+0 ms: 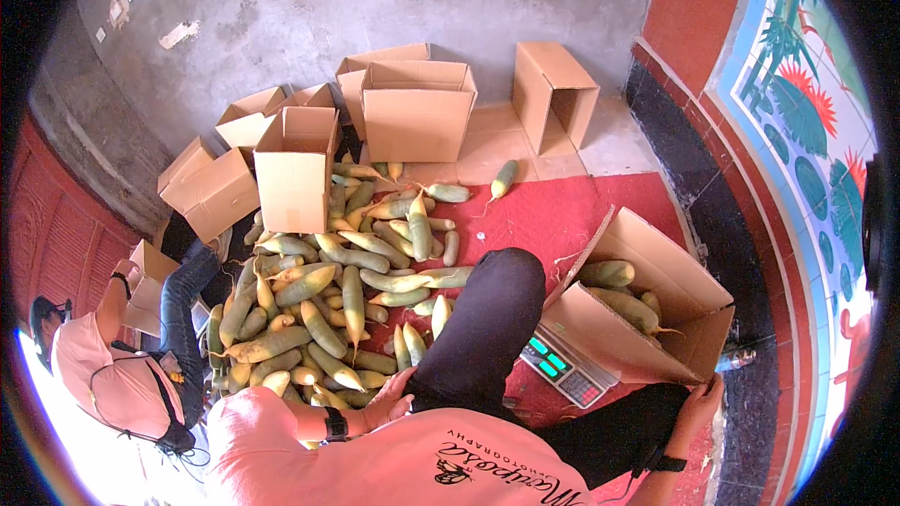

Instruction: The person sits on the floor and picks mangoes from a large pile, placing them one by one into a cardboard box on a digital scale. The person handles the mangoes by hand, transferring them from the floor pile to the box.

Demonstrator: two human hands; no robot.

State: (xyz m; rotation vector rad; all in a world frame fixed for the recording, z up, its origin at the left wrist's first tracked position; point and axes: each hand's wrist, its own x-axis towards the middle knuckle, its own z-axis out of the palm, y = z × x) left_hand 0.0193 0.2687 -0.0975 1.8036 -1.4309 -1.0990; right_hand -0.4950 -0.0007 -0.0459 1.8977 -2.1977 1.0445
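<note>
My left hand rests against my left thigh beside a heap of green radishes and holds nothing. My right hand is at the near lower corner of an open cardboard box. Whether its fingers grip the cardboard is unclear. Several green radishes lie inside this box, which sits tilted on a digital scale. The scale's green display is lit, and its keypad faces me. My bent left knee stands between the heap and the scale.
Empty cardboard boxes stand along the grey wall, one at the heap's far edge. Another lies on its side. A lone radish rests on the red carpet. At left, another person sits with a hand at a box.
</note>
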